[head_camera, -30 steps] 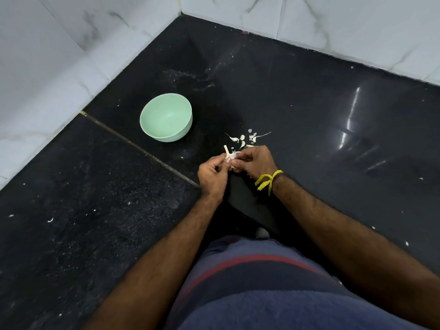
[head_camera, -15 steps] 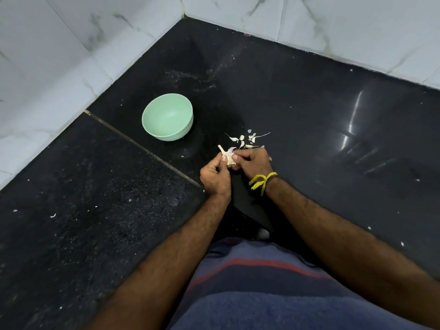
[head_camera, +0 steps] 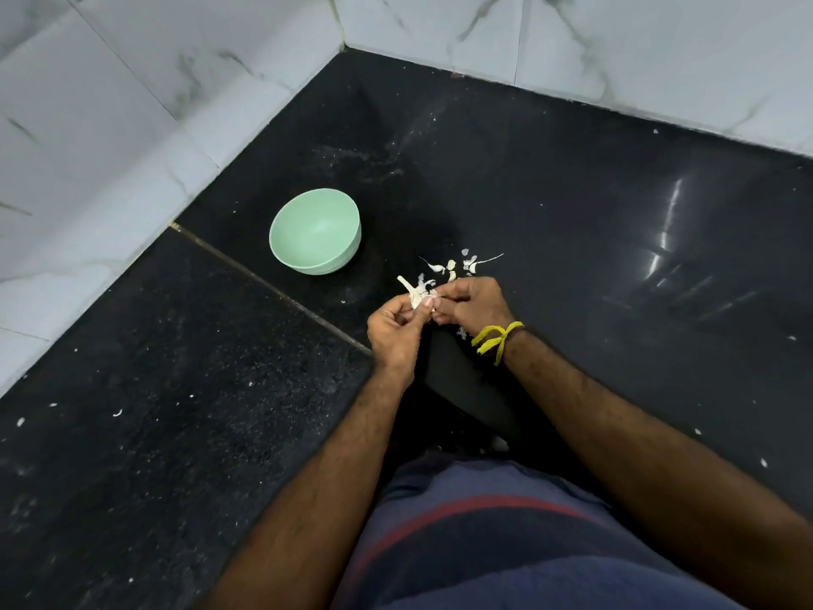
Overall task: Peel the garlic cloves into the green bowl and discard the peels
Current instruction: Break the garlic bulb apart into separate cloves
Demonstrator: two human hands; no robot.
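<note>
Both hands — left hand (head_camera: 393,332), right hand (head_camera: 473,302) — pinch one garlic piece (head_camera: 417,294), clove hidden.

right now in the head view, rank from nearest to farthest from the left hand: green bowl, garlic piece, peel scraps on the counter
From the left hand:
1. garlic piece, pinched at its fingertips.
2. peel scraps, just beyond the right hand.
3. green bowl, farther back to the left.

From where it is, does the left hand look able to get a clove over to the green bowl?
Probably yes: bare black counter lies between the left hand and the green bowl, but that hand is busy pinching the garlic.
</note>
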